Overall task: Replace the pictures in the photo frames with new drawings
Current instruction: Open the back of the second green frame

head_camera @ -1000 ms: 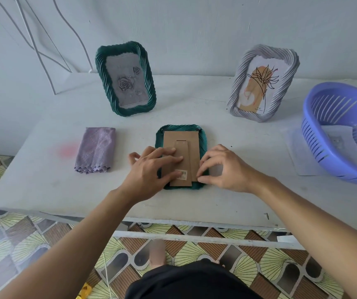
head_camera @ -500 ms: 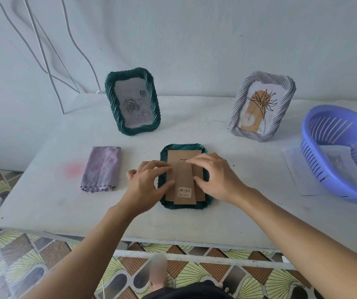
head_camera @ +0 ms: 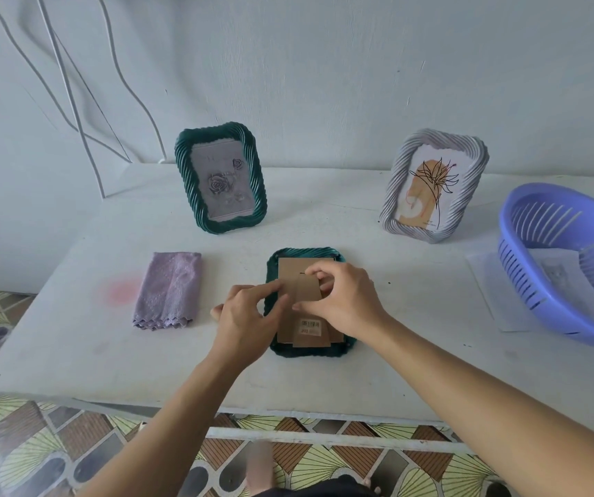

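A dark green photo frame point(head_camera: 309, 349) lies face down in the middle of the white table point(head_camera: 413, 353), its brown cardboard back point(head_camera: 290, 267) up. My left hand point(head_camera: 248, 317) rests on the frame's left edge with fingers on the cardboard. My right hand point(head_camera: 342, 299) pinches the top of the cardboard stand flap point(head_camera: 308, 292), which is lifted off the back. A second green frame point(head_camera: 220, 177) with a rose picture stands at the back left. A grey-white frame point(head_camera: 431, 184) with a line drawing of a plant stands at the back right.
A folded lilac cloth point(head_camera: 170, 290) lies left of the face-down frame. A blue plastic basket point(head_camera: 568, 267) sits at the right edge on a sheet of paper point(head_camera: 496, 299), with paper inside. White cables point(head_camera: 73, 95) hang on the wall at the left.
My right hand slid from the frame's right edge up onto the cardboard back and took hold of the stand flap, lifting it. The left hand stayed at the left edge. The camera tilted up.
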`<state>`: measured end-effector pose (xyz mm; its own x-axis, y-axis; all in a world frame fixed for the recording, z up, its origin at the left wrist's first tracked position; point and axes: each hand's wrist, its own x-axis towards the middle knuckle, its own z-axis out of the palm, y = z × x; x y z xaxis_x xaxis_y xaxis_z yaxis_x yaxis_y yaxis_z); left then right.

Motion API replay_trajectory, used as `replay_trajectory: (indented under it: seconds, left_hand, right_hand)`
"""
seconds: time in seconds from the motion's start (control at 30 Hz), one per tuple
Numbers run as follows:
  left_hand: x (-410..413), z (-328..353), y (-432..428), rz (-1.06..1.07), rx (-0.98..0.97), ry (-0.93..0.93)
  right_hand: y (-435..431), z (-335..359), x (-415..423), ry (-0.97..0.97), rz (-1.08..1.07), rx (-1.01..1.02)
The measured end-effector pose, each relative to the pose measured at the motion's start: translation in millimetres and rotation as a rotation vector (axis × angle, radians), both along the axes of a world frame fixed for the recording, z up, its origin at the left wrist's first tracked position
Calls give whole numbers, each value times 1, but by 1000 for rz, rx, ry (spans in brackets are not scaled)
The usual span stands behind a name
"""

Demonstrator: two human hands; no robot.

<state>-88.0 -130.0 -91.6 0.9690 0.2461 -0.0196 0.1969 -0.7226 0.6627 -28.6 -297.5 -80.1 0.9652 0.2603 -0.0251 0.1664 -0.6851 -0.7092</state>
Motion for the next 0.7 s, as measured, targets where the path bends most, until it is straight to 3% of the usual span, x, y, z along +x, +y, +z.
replay_trajectory:
  seconds: [0.4,0.7]
  left_hand:
    - [0,6,6,-21,-204,-1]
    - [2,15,5,-102,-259,-65]
  right_hand:
    - [7,-4,-11,-63,-41,-17]
    - [-3,13,-7,-20,-145,196]
